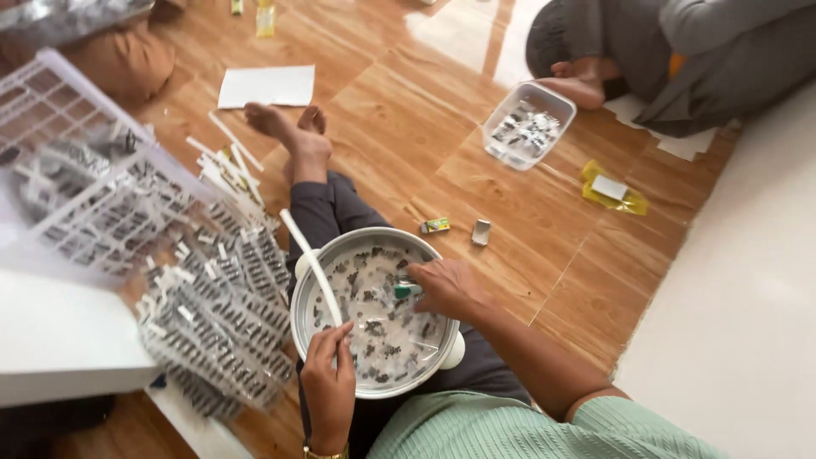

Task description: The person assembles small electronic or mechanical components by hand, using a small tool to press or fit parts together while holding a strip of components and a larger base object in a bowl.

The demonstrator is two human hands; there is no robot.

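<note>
Head view: strip [313, 270] in left grip [330, 382]

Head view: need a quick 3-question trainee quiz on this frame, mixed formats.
1. True or false: the round silver metal bowl of small dark pieces rests on the person's lap.
2. The left hand pinches which thing? A) long white plastic strip B) yellow packet C) clear tub
3. Fill in: the right hand holds a small ___ item over the bowl.

Key: 1 true; 2 A; 3 green.
</note>
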